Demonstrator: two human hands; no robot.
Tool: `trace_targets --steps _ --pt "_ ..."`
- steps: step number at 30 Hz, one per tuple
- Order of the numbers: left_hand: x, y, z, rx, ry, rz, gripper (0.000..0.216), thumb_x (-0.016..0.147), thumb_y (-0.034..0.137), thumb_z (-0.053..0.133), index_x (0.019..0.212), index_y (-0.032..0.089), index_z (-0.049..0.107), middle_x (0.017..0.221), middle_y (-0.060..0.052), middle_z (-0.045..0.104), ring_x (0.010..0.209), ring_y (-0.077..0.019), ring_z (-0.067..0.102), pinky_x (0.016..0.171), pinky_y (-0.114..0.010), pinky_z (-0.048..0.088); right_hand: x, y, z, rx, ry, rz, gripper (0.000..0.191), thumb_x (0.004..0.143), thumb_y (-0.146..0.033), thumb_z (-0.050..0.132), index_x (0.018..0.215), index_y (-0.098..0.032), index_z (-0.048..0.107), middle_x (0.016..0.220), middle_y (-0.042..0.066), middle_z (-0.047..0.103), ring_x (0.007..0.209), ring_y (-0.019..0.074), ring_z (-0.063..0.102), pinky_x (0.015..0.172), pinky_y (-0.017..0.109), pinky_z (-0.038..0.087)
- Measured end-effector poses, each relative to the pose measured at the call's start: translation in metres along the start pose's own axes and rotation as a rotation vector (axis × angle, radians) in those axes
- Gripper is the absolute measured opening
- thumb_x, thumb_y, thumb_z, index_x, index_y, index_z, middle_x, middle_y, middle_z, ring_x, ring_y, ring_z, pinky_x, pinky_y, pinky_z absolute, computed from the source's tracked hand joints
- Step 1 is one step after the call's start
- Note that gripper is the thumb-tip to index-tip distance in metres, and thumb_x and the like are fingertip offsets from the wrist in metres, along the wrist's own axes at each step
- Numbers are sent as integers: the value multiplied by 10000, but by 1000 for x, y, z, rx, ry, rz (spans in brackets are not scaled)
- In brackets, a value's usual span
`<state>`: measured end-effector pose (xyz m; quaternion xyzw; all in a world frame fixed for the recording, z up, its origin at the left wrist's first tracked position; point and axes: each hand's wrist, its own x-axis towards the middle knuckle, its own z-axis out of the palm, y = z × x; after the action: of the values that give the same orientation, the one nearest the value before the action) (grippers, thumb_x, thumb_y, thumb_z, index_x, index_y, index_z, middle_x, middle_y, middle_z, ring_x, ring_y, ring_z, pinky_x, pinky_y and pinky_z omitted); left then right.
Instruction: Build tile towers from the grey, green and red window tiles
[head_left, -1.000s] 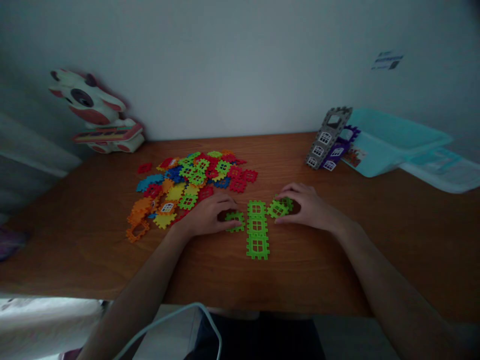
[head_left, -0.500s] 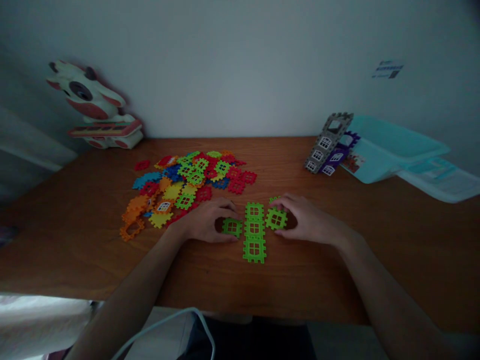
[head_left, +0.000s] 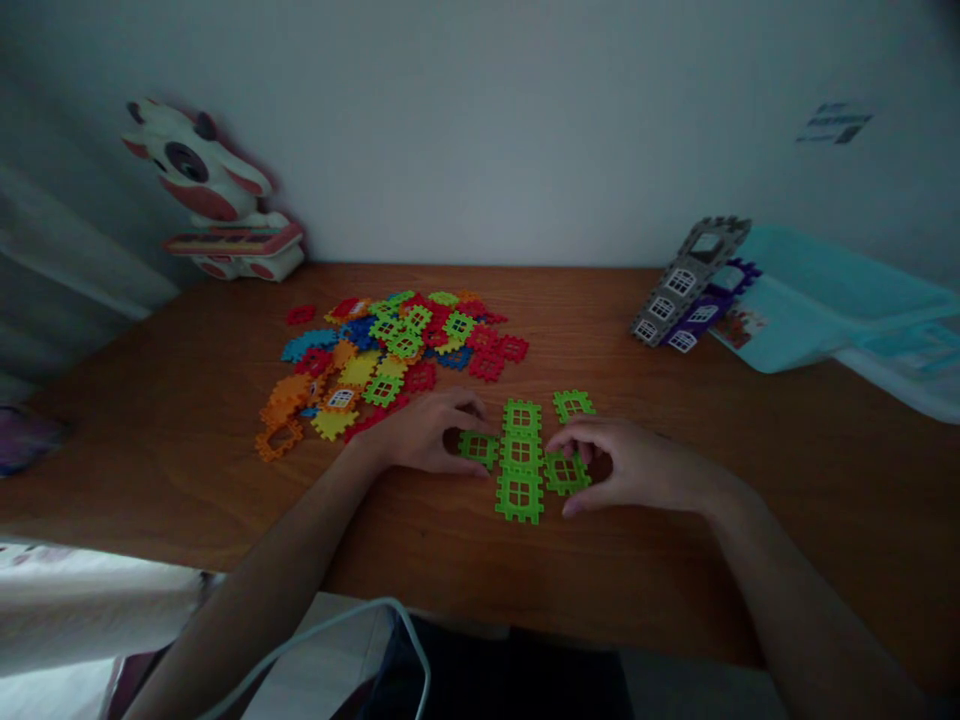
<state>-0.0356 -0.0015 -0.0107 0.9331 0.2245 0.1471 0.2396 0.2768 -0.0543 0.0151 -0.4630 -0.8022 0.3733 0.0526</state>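
Observation:
On the table, a strip of three joined green window building tiles (head_left: 519, 455) runs away from me. To its left, my left hand (head_left: 435, 435) pinches a single green window tile (head_left: 478, 450) by its near and far edges, close against the strip's middle. My right hand (head_left: 619, 462) is right of the strip, thumb and fingers spread around another green tile (head_left: 566, 474). Its fingertips cover the far edge of that tile, while the thumb sits just off the near edge. One more green tile (head_left: 573, 403) lies loose beyond my right hand.
A pile of coloured interlocking tiles (head_left: 360, 368) spreads at the left. At the back stands a cow toy keyboard (head_left: 232, 245). A grey tile tower (head_left: 681, 282) and a purple one (head_left: 702, 315) lean on a turquoise bin (head_left: 795, 330) at the right. A cable (head_left: 360, 608) crosses the front.
My right hand has moved its green tile toward me, beside the strip's middle, and its fingers have spread. The loose tile behind is now uncovered. My left hand keeps its tile; the camera view has shifted.

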Motion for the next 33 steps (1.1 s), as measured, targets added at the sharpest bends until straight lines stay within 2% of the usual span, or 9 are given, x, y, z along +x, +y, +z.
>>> trace_targets --steps 5,10,15,22,30,33 --pt "0 0 0 5 -11 -7 484 827 536 759 1235 277 716 1165 -84 671 1065 -235 628 925 -374 517 2 5 -1 -22 100 6 430 779 -480 804 1144 -281 695 976 36 663 780 190 605 672 309 480" --pt "1 2 0 13 -13 -2 466 847 535 739 1240 286 720 1143 -90 662 1021 -229 619 887 -376 522 4 10 0 12 131 59 577 715 -492 848 1207 -246 674 911 38 651 749 193 607 643 315 498" --pt "3 1 3 16 -5 5 449 853 537 732 1237 303 723 1085 -81 653 987 -220 604 862 -369 513 7 11 4 9 139 7 492 737 -490 835 1147 -250 708 942 36 622 734 175 592 646 315 499" --pt "7 3 7 28 12 0 413 889 532 691 1215 283 735 1062 -85 636 972 -217 591 863 -373 509 9 9 7 41 122 4 483 725 -466 851 1119 -230 701 924 26 598 758 178 592 660 315 498" --pt "7 2 12 -75 -6 2 403 911 466 688 1265 274 703 1154 -97 647 1023 -214 618 877 -354 541 12 10 13 79 160 12 498 707 -465 870 1108 -222 702 907 21 600 746 174 584 658 314 495" --pt "7 0 13 -110 7 -13 460 892 468 713 1307 274 670 1219 -96 655 1103 -232 625 947 -385 534 13 11 13 80 164 10 504 699 -476 872 1102 -228 701 889 20 609 731 172 580 645 310 491"
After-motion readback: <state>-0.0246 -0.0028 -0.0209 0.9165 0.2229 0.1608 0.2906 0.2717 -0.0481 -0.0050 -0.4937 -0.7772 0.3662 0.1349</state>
